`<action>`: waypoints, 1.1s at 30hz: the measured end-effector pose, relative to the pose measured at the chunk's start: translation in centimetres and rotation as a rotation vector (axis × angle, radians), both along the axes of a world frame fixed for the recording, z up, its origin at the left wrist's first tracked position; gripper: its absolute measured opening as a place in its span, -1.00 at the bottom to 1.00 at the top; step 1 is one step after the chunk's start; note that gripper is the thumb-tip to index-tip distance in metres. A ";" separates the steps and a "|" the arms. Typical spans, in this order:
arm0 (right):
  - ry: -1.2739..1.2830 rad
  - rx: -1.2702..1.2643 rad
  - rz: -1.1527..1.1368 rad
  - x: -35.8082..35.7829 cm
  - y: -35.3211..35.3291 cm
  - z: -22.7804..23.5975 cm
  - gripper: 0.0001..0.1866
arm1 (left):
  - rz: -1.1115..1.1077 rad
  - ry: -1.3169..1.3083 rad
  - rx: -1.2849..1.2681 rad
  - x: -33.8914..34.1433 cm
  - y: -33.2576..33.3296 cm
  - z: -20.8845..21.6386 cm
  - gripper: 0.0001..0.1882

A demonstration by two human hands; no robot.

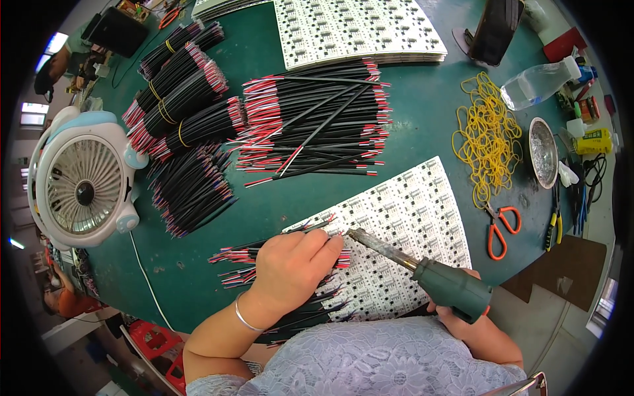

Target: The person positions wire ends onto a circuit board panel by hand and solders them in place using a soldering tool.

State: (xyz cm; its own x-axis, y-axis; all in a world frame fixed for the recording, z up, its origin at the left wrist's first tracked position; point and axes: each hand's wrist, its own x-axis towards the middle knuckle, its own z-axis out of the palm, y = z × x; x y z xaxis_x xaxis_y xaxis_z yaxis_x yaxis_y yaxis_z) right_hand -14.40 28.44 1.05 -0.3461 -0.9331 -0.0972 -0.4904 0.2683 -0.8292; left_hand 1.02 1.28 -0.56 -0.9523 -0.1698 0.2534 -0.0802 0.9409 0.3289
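My right hand (453,319) grips a soldering gun (454,288) with a dark green body. Its metal tip points left and meets the edge of a white circuit board panel (413,221) beside my left fingertips. My left hand (294,269) is closed, thumb and fingers pinched on a black cable with red and white wire ends at that edge; the fingers cover most of it. More black cables (238,254) lie under and around this hand, several with ends on the panel's left edge. The panel rests on the green table, its lower edge against my clothing.
Ahead lie loose black cables (323,125), banded bundles (188,89) and stacked panels (360,33). A fan (86,188) stands left. At right are yellow rubber bands (487,135), orange-handled scissors (496,239), a metal bowl (543,153), a clear bottle (538,84) and pliers (553,224).
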 end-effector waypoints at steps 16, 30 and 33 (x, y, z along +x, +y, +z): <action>-0.112 -0.026 -0.036 -0.3 -0.1 0.1 -0.51 | -0.017 -0.054 0.029 -0.2 -0.2 0.3 -0.78; -0.098 0.041 -0.068 0.3 0.8 -0.3 -0.49 | -0.027 -0.008 0.095 -0.2 -0.7 -0.5 -0.78; -0.034 0.016 -0.004 0.0 0.5 -0.1 -0.54 | -0.034 -0.004 0.094 -0.3 -0.7 -0.5 -0.78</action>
